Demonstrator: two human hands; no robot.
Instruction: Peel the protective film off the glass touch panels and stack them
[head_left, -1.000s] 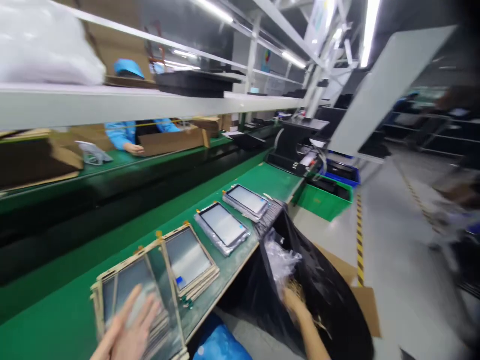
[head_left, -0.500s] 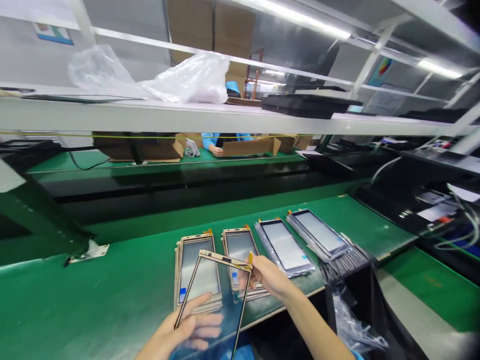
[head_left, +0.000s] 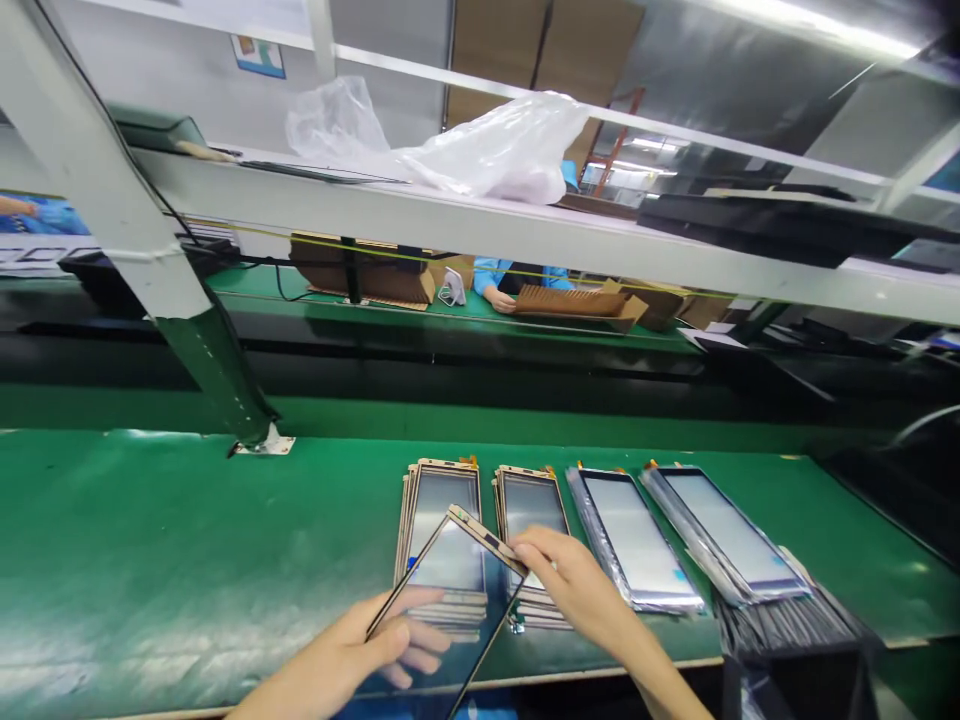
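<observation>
My left hand (head_left: pixel 379 645) grips the left edge of a clear touch screen panel (head_left: pixel 487 540), thumb in front and fingers showing through the glass. My right hand (head_left: pixel 577 580) pinches the panel's upper right corner. The panel has a thin dark border and a tan top strip, and is tilted. Behind it lie a stack of similar panels (head_left: pixel 448 498) and a second stack (head_left: pixel 536 500), with orange flex tails at their tops. To their right are a plastic-wrapped panel with a black border (head_left: pixel 634 530) and another wrapped panel (head_left: pixel 731 530) resting on a pile of sleeves.
A green bench (head_left: pixel 187 560) runs across. At left a post (head_left: pixel 225 370) rises to a white shelf (head_left: pixel 480 215) carrying a plastic bag (head_left: pixel 495 150) and black trays (head_left: pixel 750 225). Across the way, a co-worker's hand (head_left: pixel 499 298) is at a cardboard box (head_left: pixel 574 303).
My view has swung left, so the bench things appear farther right. The held panel has turned clockwise, and its orange tail no longer shows by my right hand. Both hands keep their hold.
</observation>
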